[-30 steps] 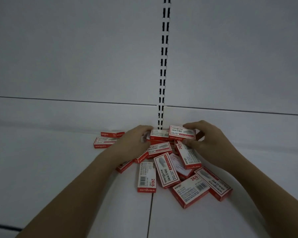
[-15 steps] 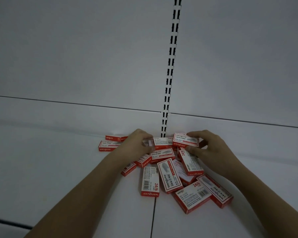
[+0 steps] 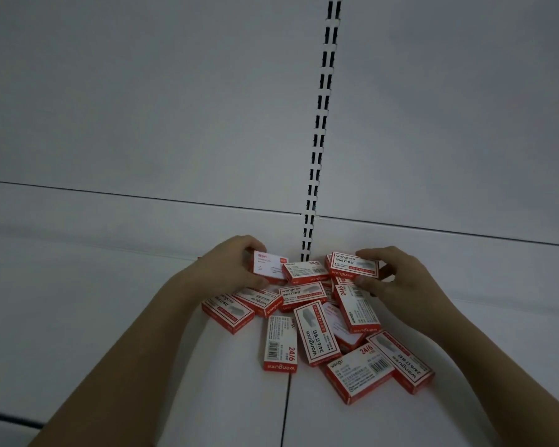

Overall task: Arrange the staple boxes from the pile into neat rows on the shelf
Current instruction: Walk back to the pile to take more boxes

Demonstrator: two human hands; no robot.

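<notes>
A loose pile of several red-and-white staple boxes (image 3: 317, 330) lies on the white shelf (image 3: 110, 317), close to its back panel. My left hand (image 3: 229, 269) grips one staple box (image 3: 268, 264) at the pile's far left, its white face tilted up toward me. At the pile's far right, my right hand (image 3: 397, 279) pinches another staple box (image 3: 354, 265) between thumb and fingers, raised a little above the boxes under it. Both forearms reach in from the bottom corners.
A slotted upright (image 3: 320, 130) runs down the white back panel to just behind the pile. A seam (image 3: 286, 411) divides the shelf surface below the pile. The shelf's front edge shows as a dark line (image 3: 10, 419) at bottom left.
My left hand has lifted a box out of the pile's left side and tilted it up. The two boxes seen at the far left earlier are now hidden behind that hand.
</notes>
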